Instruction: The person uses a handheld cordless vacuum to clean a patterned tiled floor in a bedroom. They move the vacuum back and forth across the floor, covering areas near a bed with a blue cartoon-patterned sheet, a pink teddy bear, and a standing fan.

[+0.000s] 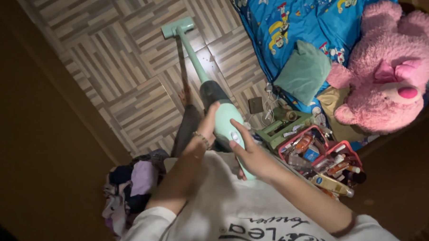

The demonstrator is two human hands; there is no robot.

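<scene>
A mint-green stick vacuum (224, 118) reaches from my hands down to the patterned wood-look floor (127, 66). Its floor head (177, 27) rests on the floor at the far end of a thin tube (193, 59), and a dark dust bin (212, 93) sits just above my hands. My left hand (204, 129), with a bracelet on the wrist, is wrapped around the left side of the vacuum's body. On the handle, my right hand (251, 155) grips with the thumb next to a button. My foot (185, 95) shows beside the tube.
A bed with a blue cartoon sheet (310, 12), a green pillow (304, 72) and a big pink plush bear (388, 67) lies on the right. Red baskets of bottles (320, 159) and a green crate (283, 125) stand beside it. Clothes (129, 185) are piled at the lower left against a brown wall (30, 141).
</scene>
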